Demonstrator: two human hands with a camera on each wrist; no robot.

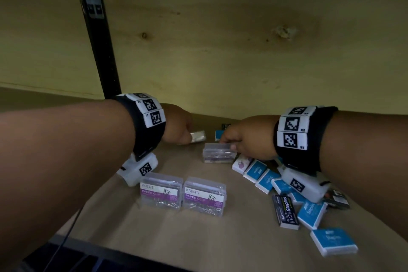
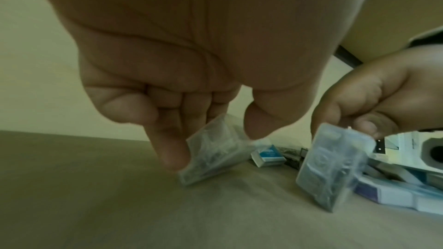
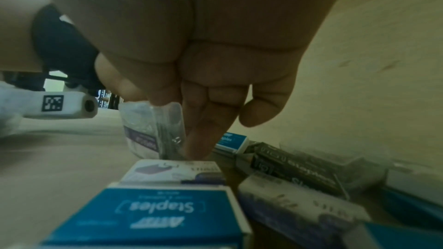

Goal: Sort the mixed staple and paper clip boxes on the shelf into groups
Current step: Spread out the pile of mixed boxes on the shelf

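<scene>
Far back on the shelf (image 1: 220, 247), both hands are working at once. Left hand (image 1: 177, 125) has its thumb and fingers (image 2: 172, 150) pinched on a small clear paper clip box (image 2: 213, 150), tipped up on one edge against the shelf boards. Right hand (image 1: 247, 137) grips a second clear paper clip box (image 1: 218, 152) by its top edge, thumb on one face and fingers (image 3: 199, 139) down the other; in the left wrist view that box stands tilted, its lower corner at the shelf.

Nearer, at the front and middle, two more paper clip boxes with purple labels (image 1: 161, 192) (image 1: 204, 195) sit side by side, almost touching, apart from the rest.

Over on the right lies the jumble of staple boxes: blue ones (image 1: 257, 170) overlapping in a row under the right wrist, a black staples box (image 1: 286, 211) lying just beside another blue one (image 1: 311, 214), and one blue box (image 1: 333, 244) alone at the near right. One more blue box (image 1: 218, 134) peeks out at the far wall behind the right hand's fingers.
</scene>
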